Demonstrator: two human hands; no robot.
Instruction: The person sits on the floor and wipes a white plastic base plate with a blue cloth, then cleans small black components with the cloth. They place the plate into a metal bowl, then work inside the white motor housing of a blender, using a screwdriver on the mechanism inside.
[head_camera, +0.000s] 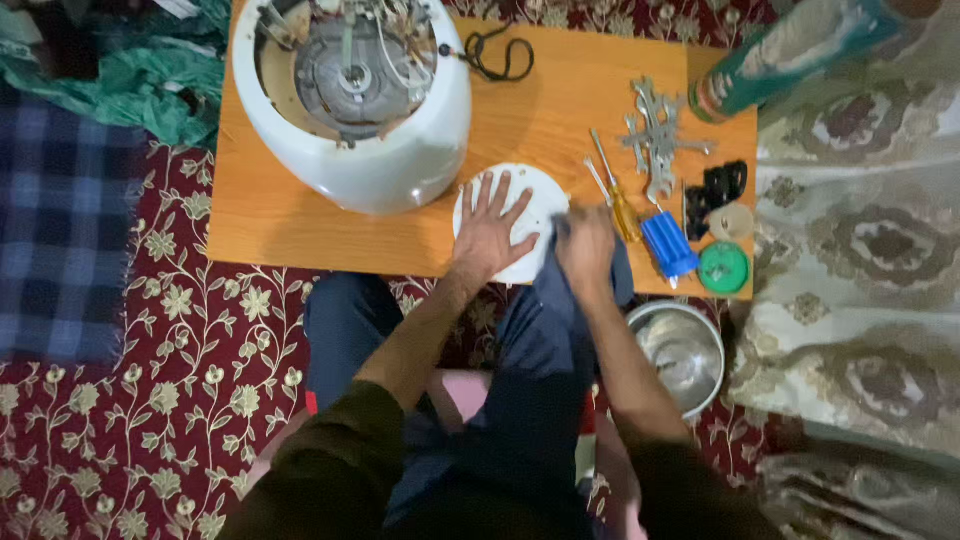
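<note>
Right, the white round plate (535, 205) lies flat at the near edge of the wooden surface (560, 110), just in front of the person's knees. The left hand (490, 232) rests on it palm down, fingers spread, gripping nothing. The right hand (585, 250) is bunched around a dark blue cloth (620, 275) and presses it against the plate's right rim (cloth hangs over the surface edge toward the lap).

Just behind the plate, touching or nearly so, stands a white round appliance body (350, 110), turned bottom-up and open: inside it show a grey metal disc, a central hub and some loose wires. Its black cord (500, 55) curls on the surface beside it.

To the right of the plate: a yellow-handled screwdriver (620, 200), a pile of metal wrenches (660, 135), a blue ribbed part (668, 245), a black part (715, 190), a small clear cap (733, 222) and a green round lid (723, 268), all close together near the right edge.

On the floor, by the right forearm, sits a steel bowl (680, 350); can't tell if anything's in it, looks bare & shiny. The red floral carpet (170, 330) spreads under everything, w/ a checked blanket (60, 230) at far left.
</note>
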